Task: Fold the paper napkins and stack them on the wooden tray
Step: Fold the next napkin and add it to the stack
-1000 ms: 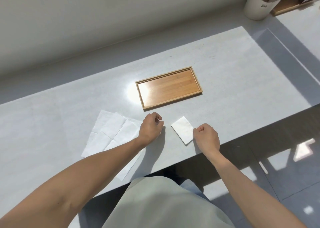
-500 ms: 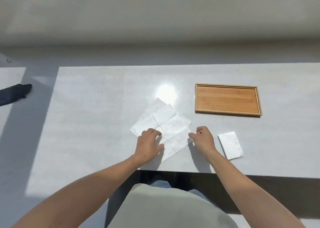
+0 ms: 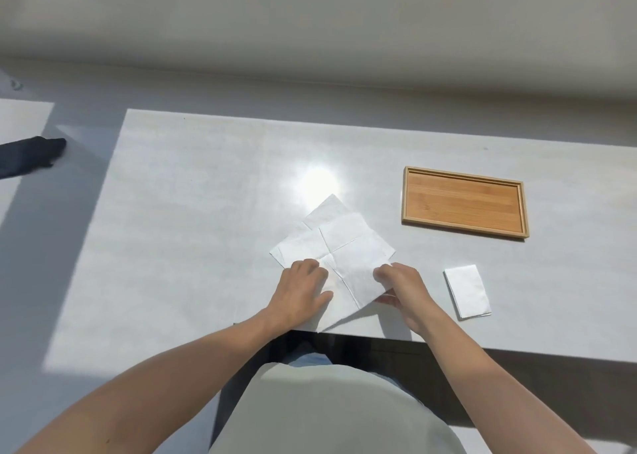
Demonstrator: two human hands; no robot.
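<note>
Unfolded white napkins, creased, overlapping, flat nr front edge. Folded napkin to right. Wooden tray empty, beyond.

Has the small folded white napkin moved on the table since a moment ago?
No. The folded white napkin lies as before, just nearer than the wooden tray; only the camera shifted.

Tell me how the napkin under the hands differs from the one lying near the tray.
The open napkin is unfolded, spread wide with crossing creases; the folded napkin is a compact layered rectangle. Both hands, left hand and right hand, touch the open napkin; the folded one lies untouched. Both are white paper on the table, neither on the wooden tray.
</note>
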